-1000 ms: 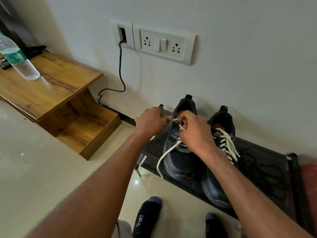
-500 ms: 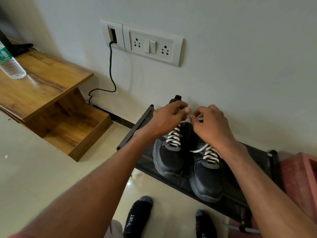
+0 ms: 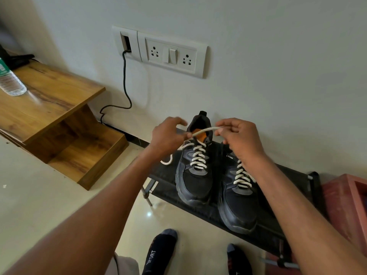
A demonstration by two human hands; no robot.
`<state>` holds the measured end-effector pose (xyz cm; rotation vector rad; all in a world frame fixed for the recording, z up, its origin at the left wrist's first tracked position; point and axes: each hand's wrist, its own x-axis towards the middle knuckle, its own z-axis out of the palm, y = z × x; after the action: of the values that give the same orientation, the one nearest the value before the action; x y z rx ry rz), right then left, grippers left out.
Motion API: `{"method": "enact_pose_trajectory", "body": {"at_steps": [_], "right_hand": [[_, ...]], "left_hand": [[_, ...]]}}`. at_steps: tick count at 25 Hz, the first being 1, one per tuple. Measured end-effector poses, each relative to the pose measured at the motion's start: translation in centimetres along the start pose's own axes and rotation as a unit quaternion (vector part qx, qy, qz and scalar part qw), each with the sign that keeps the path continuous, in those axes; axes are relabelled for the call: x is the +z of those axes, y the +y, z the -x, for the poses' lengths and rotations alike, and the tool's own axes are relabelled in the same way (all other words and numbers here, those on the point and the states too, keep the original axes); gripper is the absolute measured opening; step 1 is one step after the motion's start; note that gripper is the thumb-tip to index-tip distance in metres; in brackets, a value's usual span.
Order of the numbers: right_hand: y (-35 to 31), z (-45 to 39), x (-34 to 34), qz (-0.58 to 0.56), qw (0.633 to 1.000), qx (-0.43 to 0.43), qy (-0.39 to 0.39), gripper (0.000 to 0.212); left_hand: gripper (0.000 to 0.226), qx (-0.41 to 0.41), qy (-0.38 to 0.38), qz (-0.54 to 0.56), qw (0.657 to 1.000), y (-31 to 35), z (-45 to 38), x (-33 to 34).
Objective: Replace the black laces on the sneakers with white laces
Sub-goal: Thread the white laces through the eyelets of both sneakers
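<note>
Both black sneakers laced white; left hand and right hand pinching white lace ends, knot outstanding.

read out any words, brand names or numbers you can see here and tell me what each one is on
"CLYMB": small white print on the side of the right sneaker, by the collar.
"CLYMB", probably: the same mark on the left sneaker, too small to be sure.
"SPORT": on the dark sock, first letter partly lost in a fold.
Label on the water bottle: print too blurred and cut off to read.
Switch plate: no lettering visible.
</note>
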<state>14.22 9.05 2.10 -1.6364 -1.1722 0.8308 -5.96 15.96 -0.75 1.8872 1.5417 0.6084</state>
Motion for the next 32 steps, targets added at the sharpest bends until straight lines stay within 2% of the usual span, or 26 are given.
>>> {"method": "enact_pose_trajectory", "body": {"at_steps": [1,3,6,10,12,14,18,22,25,27,30,32], "right_hand": [[0.1,0.1,0.7,0.018,1.0,-0.011,-0.017,0.014],[0.0,0.2,1.4,0.018,0.999,-0.022,-0.034,0.007],[0.2,0.1,1.7,0.0,1.0,-0.007,-0.022,0.009],[1.0,-0.4,1.4,0.038,0.994,0.019,0.099,0.017],[1.1,-0.7,1.6,0.036,0.996,0.026,0.071,0.026],[1.2,-0.8,2.2,0.034,0.999,0.011,0.017,0.037],[1.7,-1.0,3.1,0.041,0.997,-0.016,0.065,0.017],[1.6,-0.6,3.7,0.033,0.997,-0.024,0.066,0.014],[1.4,-0.6,4.4,0.048,0.997,-0.012,0.063,0.014],[1.7,-0.6,4.4,0.124,0.991,-0.018,0.047,0.028],[2.4,-0.4,4.4,0.279,0.96,-0.018,-0.035,0.051],[2.7,-0.4,4.5,0.289,0.956,-0.01,-0.045,0.053]], "left_hand": [[0.039,0.027,-0.01,0.077,0.997,0.7,0.1,0.0],[0.036,0.057,-0.072,0.204,0.975,2.0,0.3,0.2],[0.02,0.061,-0.101,0.192,0.974,2.4,0.2,0.6],[0.019,0.017,-0.038,0.05,0.998,1.5,-0.4,0.6],[0.015,0.033,-0.014,0.024,0.999,1.7,-0.4,0.8],[0.011,0.057,-0.009,0.089,0.994,2.2,-0.1,1.0],[0.014,0.034,-0.074,0.184,0.98,2.3,0.1,1.0],[0.024,-0.008,-0.121,0.23,0.966,2.3,0.7,1.0],[0.016,-0.041,-0.092,0.304,0.947,2.2,0.4,1.2],[0.009,-0.044,-0.048,0.285,0.956,2.0,0.4,1.6],[0.007,0.012,-0.004,0.161,0.987,1.7,0.4,2.6],[0.011,0.031,0.002,0.105,0.994,1.6,0.5,3.1]]}}
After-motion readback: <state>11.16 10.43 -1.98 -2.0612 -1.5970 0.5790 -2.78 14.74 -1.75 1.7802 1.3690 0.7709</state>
